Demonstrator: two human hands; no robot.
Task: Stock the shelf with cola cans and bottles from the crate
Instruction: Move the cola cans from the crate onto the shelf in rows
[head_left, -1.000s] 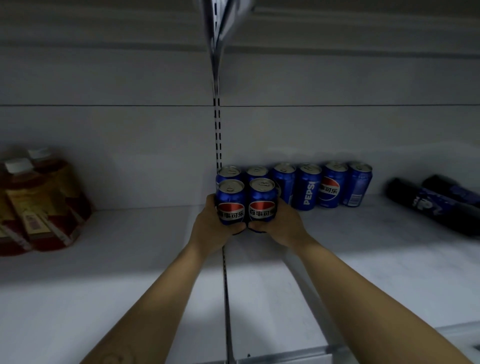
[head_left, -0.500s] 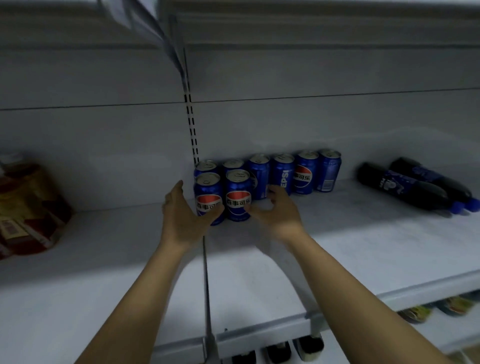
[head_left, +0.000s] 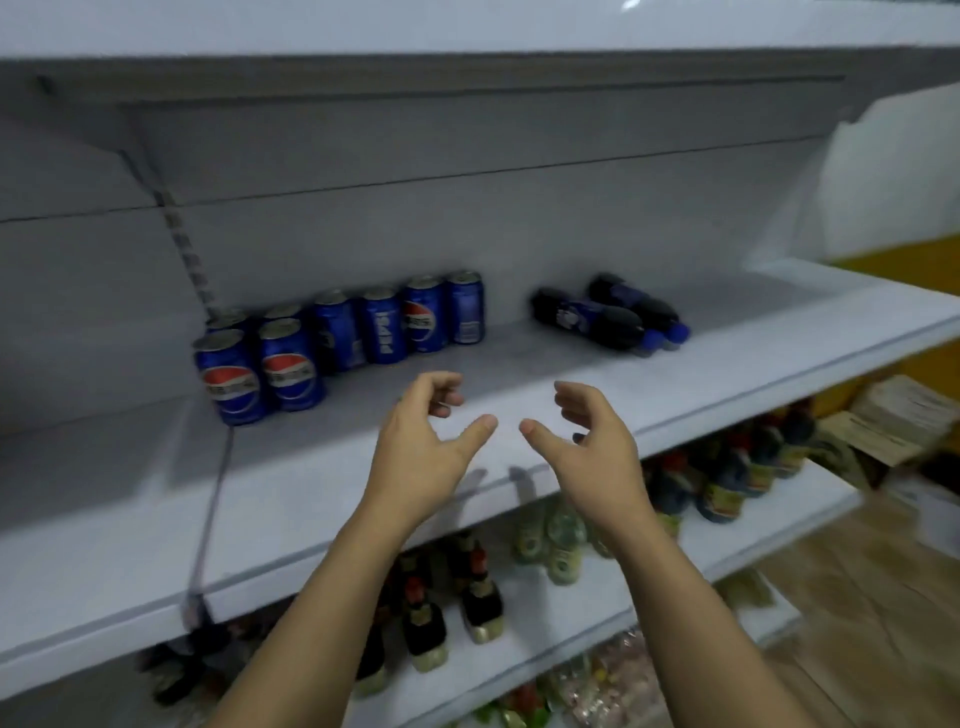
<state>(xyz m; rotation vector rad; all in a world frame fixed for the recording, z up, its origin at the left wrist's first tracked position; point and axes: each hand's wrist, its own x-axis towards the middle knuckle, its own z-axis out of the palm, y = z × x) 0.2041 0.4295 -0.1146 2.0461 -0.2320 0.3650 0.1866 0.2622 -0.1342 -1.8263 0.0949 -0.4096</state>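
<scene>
Several blue cola cans (head_left: 343, 343) stand on the white shelf (head_left: 519, 405) against its back wall; the two front cans (head_left: 260, 374) stand side by side at the left. Two dark cola bottles (head_left: 608, 317) lie on their sides farther right on the same shelf. My left hand (head_left: 421, 447) and my right hand (head_left: 592, 447) hover over the shelf's front part, to the right of the cans. Both hold nothing, with fingers loosely curled and thumbs pointing at each other. The crate is not in view.
A lower shelf (head_left: 701, 551) carries dark-capped bottles (head_left: 452, 603) and green-topped bottles (head_left: 550, 540). More packaged goods sit below. At the far right are stacked cardboard boxes (head_left: 893, 421) and a wooden floor (head_left: 857, 623). A slotted upright (head_left: 182, 244) runs up the back wall.
Both hands let go of the two front cans, which now stand on the shelf, and drew back toward me and to the right. The view swung right and down.
</scene>
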